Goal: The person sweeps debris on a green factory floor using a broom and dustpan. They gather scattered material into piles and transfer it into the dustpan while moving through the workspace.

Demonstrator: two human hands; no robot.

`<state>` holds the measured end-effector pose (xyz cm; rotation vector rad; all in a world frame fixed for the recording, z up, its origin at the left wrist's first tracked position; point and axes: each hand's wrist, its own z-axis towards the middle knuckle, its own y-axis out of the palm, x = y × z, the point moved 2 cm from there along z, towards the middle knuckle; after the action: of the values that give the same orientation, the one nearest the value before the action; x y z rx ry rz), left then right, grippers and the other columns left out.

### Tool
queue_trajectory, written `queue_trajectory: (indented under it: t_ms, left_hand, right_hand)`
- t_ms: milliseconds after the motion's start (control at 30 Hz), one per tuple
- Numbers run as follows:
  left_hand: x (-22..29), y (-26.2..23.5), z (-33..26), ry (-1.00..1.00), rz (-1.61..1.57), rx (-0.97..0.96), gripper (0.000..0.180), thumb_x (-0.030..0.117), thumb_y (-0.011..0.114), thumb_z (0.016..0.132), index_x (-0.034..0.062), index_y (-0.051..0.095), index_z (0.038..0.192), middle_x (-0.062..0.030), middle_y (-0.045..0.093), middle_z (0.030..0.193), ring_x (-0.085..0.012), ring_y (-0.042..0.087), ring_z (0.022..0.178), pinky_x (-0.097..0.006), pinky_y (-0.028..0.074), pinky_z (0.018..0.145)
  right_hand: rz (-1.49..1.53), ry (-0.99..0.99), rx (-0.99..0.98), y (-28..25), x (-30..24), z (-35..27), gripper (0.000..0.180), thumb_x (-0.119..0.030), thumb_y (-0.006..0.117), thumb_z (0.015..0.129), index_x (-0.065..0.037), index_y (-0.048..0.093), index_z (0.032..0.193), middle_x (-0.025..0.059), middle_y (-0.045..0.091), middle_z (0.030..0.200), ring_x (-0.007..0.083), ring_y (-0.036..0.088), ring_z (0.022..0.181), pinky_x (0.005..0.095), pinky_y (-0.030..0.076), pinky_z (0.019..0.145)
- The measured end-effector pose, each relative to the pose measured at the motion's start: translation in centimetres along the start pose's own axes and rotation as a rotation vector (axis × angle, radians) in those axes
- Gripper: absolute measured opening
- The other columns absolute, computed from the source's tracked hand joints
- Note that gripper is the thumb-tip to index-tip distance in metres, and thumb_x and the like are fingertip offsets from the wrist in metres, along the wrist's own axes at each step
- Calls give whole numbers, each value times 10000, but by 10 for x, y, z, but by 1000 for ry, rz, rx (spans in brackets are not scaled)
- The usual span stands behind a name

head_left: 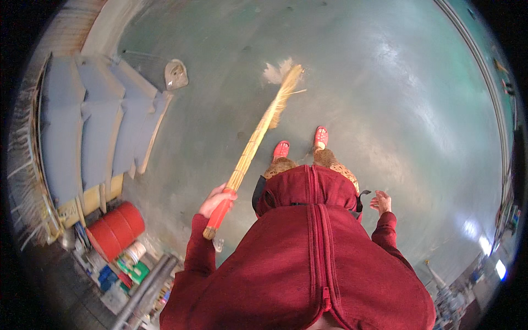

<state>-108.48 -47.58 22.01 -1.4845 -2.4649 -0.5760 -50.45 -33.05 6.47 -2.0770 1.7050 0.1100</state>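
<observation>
My left hand [215,201] is closed round the red-wrapped grip of a straw broom [254,142]. The broom slants away up the picture, and its yellow bristles [287,88] reach over the green-grey floor. Beside the bristle tip lies a pale, ragged patch [274,72] on the floor; what it is made of I cannot tell. My right hand [380,202] hangs at my right side, holding nothing, its fingers loosely bent and apart. Left of the bristles sits a pale scoop-shaped object [176,75], perhaps a dustpan, with a thin rod beside it.
At the left stand grey stepped panels [99,121] with pale edges. A red drum [116,231] lies near them, by a white bucket [134,252], a green container [138,271] and grey pipes [148,289]. My red shoes [320,135] are on the floor. A long rail [484,71] curves along the right.
</observation>
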Motion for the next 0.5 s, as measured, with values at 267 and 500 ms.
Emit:
queue_trajectory:
  t_ms: [267,500]
  left_hand:
    - [-121,18,-12,-61,-736,459,140,79,542,722,68,461,836,-26,486,697,-116,468,504,-228,397,425]
    - [-126,-44,132,320,-793,422,144,161,496,752,79,425,657,-15,424,536,-146,441,473,-239,372,439]
  right_hand:
    - [-117,84,-44,-47,-43,38,284,-181,479,808,-35,493,1051,103,530,669,197,543,519,334,499,471]
    - [-317,67,-135,-55,-99,49,262,-164,428,830,-54,485,1061,107,522,706,213,545,571,351,500,515]
